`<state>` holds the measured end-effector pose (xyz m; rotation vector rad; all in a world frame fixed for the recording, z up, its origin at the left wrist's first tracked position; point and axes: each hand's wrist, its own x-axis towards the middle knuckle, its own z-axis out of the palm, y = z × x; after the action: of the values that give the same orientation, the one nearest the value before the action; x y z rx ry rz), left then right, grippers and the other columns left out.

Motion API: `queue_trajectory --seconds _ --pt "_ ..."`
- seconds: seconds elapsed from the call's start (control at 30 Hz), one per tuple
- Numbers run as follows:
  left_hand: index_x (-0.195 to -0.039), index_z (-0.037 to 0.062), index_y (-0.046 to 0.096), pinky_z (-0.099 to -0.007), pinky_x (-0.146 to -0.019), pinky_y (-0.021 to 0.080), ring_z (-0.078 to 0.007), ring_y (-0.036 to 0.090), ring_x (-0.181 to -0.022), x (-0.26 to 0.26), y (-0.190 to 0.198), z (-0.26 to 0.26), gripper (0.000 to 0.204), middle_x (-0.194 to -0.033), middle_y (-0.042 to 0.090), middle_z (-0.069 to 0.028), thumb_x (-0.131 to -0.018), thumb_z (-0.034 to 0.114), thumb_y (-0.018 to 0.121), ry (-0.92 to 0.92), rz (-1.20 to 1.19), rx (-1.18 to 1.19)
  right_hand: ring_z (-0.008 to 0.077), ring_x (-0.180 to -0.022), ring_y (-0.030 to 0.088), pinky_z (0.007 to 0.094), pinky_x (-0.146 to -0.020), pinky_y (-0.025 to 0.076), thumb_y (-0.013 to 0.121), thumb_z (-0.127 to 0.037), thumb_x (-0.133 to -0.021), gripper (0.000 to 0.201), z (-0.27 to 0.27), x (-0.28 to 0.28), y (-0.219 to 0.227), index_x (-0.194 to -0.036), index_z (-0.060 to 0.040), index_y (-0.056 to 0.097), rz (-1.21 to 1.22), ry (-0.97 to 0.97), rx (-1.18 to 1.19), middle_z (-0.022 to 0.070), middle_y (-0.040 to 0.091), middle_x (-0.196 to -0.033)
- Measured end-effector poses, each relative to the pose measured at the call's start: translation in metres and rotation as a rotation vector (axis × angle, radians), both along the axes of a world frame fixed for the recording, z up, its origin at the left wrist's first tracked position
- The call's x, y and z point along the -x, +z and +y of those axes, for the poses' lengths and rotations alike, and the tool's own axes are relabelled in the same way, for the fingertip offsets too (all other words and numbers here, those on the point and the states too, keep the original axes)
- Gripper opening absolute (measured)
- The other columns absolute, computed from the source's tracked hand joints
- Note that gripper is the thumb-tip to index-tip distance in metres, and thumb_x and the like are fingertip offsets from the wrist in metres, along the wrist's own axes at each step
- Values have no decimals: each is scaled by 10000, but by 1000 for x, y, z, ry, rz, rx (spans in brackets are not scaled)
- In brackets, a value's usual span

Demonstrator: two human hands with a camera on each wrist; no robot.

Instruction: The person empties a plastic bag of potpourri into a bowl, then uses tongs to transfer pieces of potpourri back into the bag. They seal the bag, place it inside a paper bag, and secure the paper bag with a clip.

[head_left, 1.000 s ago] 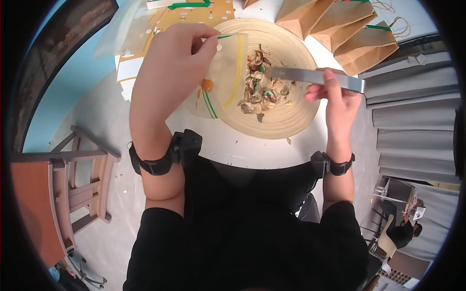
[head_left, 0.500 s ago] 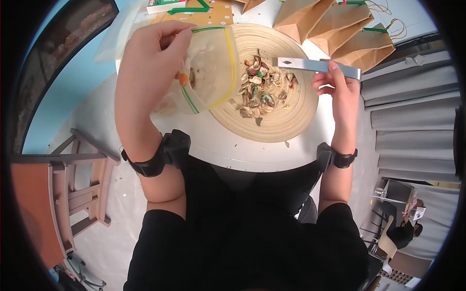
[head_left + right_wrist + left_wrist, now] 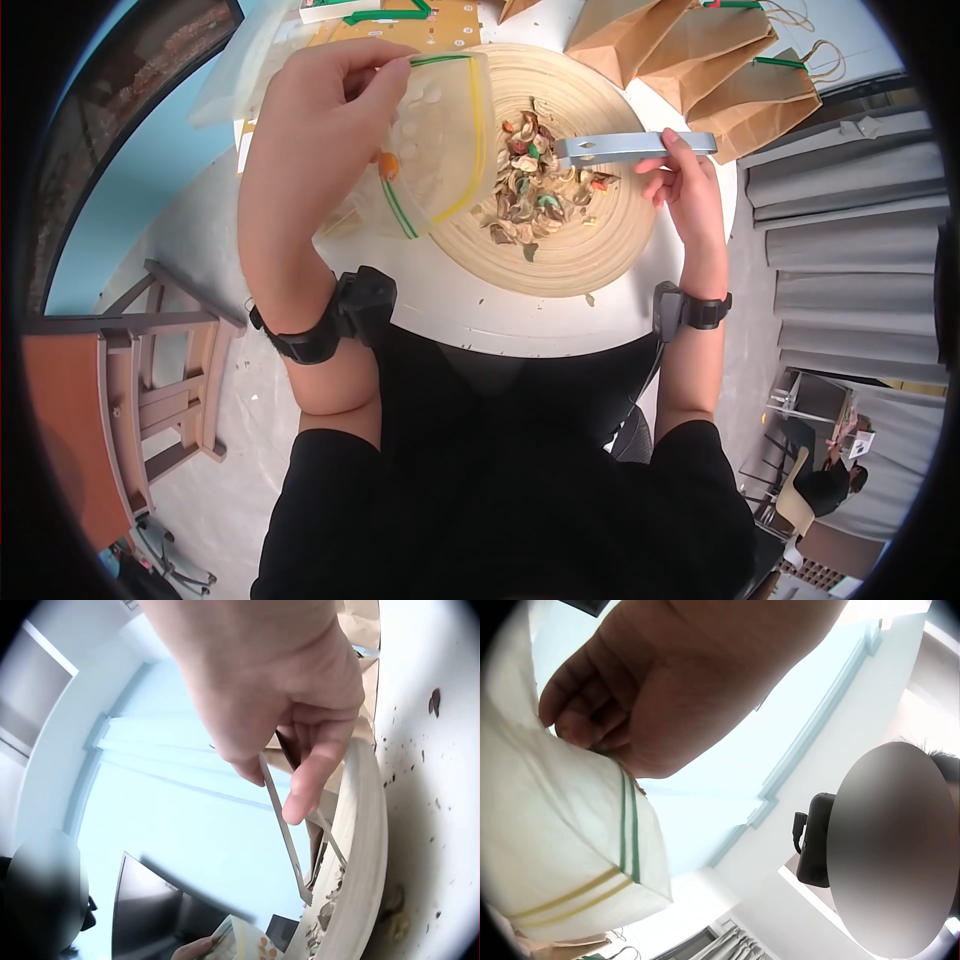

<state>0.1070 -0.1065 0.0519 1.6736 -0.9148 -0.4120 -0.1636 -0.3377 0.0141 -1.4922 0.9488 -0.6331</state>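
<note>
My left hand (image 3: 325,130) pinches the upper edge of a translucent zip bag (image 3: 445,140) with yellow and green stripes. The bag, marked with an orange print (image 3: 388,166), hangs over the left side of a round, shallow wooden bowl (image 3: 610,240). Dried petals (image 3: 525,195) in beige, brown, green and orange lie heaped in that bowl. My right hand (image 3: 692,195) grips metal tongs (image 3: 650,146) between thumb and fingers, their tips close over the heap's right side. In the right wrist view the tong arms (image 3: 281,817) stand apart, pointing down into the bowl.
Brown paper bags (image 3: 745,95) with green strips stand behind the bowl on the right. A yellow-brown printed sheet (image 3: 450,28) and a green-edged box lie at the back left. Crumbs dot the white table (image 3: 500,330). A wooden chair (image 3: 180,370) is at left.
My left hand and the zip bag have shifted left, uncovering more of the bowl. The tongs rose off to the right, then came back left and lower over the petals.
</note>
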Motion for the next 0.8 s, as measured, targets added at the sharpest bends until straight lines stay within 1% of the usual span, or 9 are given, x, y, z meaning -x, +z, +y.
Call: queue_trajectory --seconds 0.07,0.1,0.2,0.23,0.3,0.43,0.6,0.7,0.8 --pt "-1025 -61 679 -251 -563 462 -87 570 -624 2 -1 -2 263 -743 662 -50 -898 157 602 -1 5 2 148 -532 629 219 -451 447 595 -332 -944 376 9 -11 3 -933 41 645 28 48 15 127 685 -734" --pt "-1024 -60 678 -251 -569 463 -90 573 -629 4 -1 -4 262 -750 666 -54 -897 157 605 -2 7 4 155 -549 644 225 -468 463 598 -323 -943 380 10 -15 1 -896 49 657 13 55 23 124 681 -722" --pt "-1020 -57 679 -255 -582 463 -96 577 -640 3 -3 -4 257 -758 669 -59 -897 156 607 -1 -12 -1 163 -559 650 234 -486 481 606 -310 -939 377 22 -26 -1 -876 58 661 -6 91 98 121 677 -707" --pt "-1046 -47 679 -236 -542 441 -74 556 -614 2 -5 -5 257 -751 651 -37 -916 159 596 -14 -28 4 168 -545 646 240 -499 492 617 -264 -935 336 27 -30 0 -879 65 662 -17 82 106 121 671 -691" --pt "-1097 -25 678 -199 -462 399 -31 513 -562 -2 -9 -5 260 -735 616 7 -952 164 574 -41 -61 13 169 -537 644 244 -501 500 621 -222 -933 295 36 -33 5 -894 67 664 -18 74 176 124 667 -685" --pt "-1101 -27 675 -202 -467 402 -37 514 -549 -2 -9 -4 263 -723 608 4 -953 165 572 -38 -71 0 172 -528 643 248 -503 514 620 -156 -931 231 51 -38 13 -920 70 666 -33 46 224 126 663 -677" --pt "-1105 -26 673 -207 -473 408 -42 515 -546 -2 -9 -4 263 -720 607 2 -953 163 573 -40 -69 -12 176 -520 642 254 -491 521 615 -152 -934 228 53 -37 15 -924 72 661 -69 42 245 128 661 -675" --pt "-1015 -57 676 -266 -586 454 -101 563 -623 -1 -6 -2 260 -717 645 -62 -900 163 597 -19 -44 -6 179 -514 641 261 -488 527 603 -150 -940 226 52 -36 21 -924 69 654 -130 4 272 129 660 -672" --pt "-1015 -58 676 -263 -580 454 -101 563 -614 0 -5 -2 259 -717 648 -60 -901 160 595 -10 -29 2 181 -514 643 265 -486 531 587 -166 -947 238 53 -37 32 -930 63 650 -242 -9 308 125 663 -676"
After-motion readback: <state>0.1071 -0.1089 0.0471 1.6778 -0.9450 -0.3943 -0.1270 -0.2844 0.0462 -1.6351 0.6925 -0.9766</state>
